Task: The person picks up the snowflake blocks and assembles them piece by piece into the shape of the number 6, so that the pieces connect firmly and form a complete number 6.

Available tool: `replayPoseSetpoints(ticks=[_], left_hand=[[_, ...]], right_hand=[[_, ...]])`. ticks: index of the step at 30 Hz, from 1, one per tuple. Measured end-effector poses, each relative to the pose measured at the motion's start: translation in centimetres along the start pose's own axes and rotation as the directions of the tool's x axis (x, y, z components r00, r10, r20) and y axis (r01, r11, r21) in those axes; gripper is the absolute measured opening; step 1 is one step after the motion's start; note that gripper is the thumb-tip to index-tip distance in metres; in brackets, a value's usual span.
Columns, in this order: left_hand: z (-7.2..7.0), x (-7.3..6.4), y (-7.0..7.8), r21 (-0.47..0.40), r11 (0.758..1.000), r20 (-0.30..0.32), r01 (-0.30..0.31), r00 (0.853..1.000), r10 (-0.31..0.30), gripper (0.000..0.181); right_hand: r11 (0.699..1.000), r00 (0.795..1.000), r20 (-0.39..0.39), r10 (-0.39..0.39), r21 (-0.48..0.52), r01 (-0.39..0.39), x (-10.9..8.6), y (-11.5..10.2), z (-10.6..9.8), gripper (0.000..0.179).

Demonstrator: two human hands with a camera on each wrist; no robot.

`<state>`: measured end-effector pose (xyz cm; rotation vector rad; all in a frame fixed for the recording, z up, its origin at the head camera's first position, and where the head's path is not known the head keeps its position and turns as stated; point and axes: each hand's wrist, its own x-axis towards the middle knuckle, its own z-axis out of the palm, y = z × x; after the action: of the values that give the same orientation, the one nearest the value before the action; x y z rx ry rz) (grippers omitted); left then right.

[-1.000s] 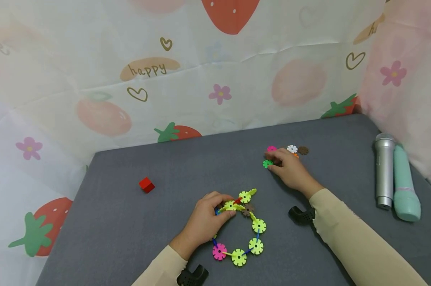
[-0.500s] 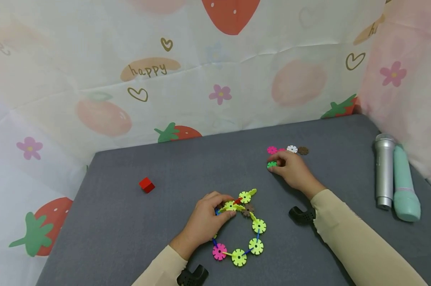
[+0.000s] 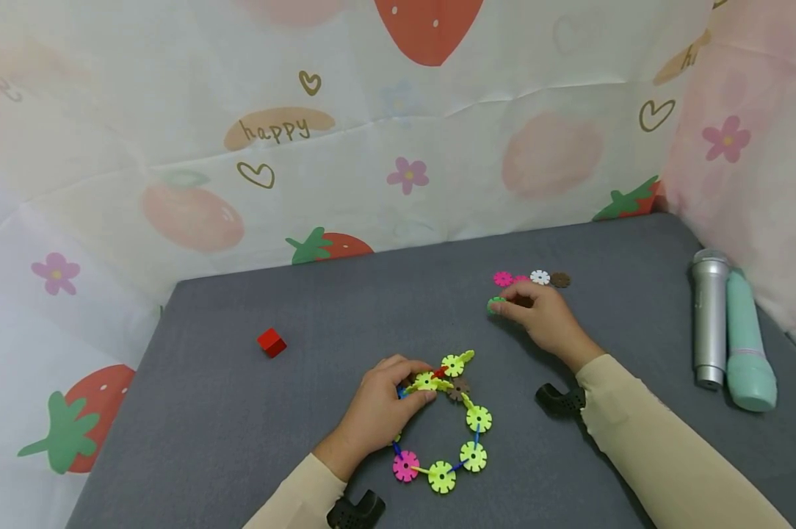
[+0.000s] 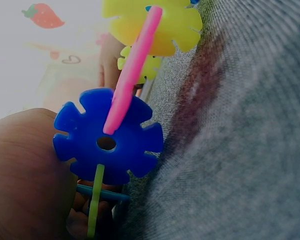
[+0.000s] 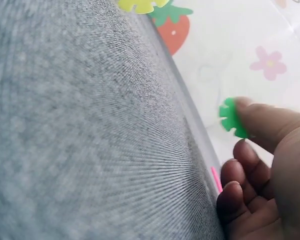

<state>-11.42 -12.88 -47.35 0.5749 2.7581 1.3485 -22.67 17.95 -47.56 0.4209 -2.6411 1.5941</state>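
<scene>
My left hand (image 3: 374, 408) grips the upper left side of a ring of interlocking notched plastic discs (image 3: 441, 477), mostly yellow-green, resting on the grey cloth. A pink disc (image 3: 405, 466) and a brown disc (image 3: 458, 389) are part of the ring, and a short branch (image 3: 452, 365) sticks out at its top. In the left wrist view a blue disc (image 4: 135, 145) is slotted to a pink one (image 4: 135, 65) seen edge-on. Farther back, my right hand (image 3: 546, 319) pinches a green notched disc (image 5: 231, 117) between thumb and fingers, tilted and close above the cloth.
Just beyond the right hand lie loose discs: pink (image 3: 502, 278), white (image 3: 540, 277) and brown (image 3: 560, 280). A red cube (image 3: 272, 342) sits at left. A silver microphone (image 3: 710, 316) and a mint-green one (image 3: 750, 342) lie at the right edge. A printed curtain (image 3: 438, 132) hangs behind.
My right hand has drawn slightly back from the loose discs, uncovering the pink ones. The green disc, flat-looking before, is now tilted in its fingers. My left hand has stayed put.
</scene>
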Motion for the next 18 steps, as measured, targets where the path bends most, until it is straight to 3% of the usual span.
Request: replayPoseSetpoints(ticks=[6, 12, 18], left_hand=[[0.0, 0.0, 0.0, -0.008, 1.000, -0.016, -0.008, 1.000, 0.008, 0.026], [0.0, 0.0, 0.0, -0.013, 1.000, -0.044, -0.009, 0.999, 0.008, 0.027], [0.0, 0.1, 0.0, -0.022, 1.000, -0.073, -0.001, 0.997, 0.000, 0.029]], right_hand=[[0.996, 1.000, -0.006, 0.023, 0.082, -0.023, -0.3, -0.4, -0.1, 0.025], [0.975, 0.993, 0.106, 0.058, 0.208, -0.079, -0.3, -0.9, 0.0, 0.023], [0.955, 0.973, 0.212, 0.088, 0.261, -0.143, -0.5, -1.4, 0.4, 0.023]])
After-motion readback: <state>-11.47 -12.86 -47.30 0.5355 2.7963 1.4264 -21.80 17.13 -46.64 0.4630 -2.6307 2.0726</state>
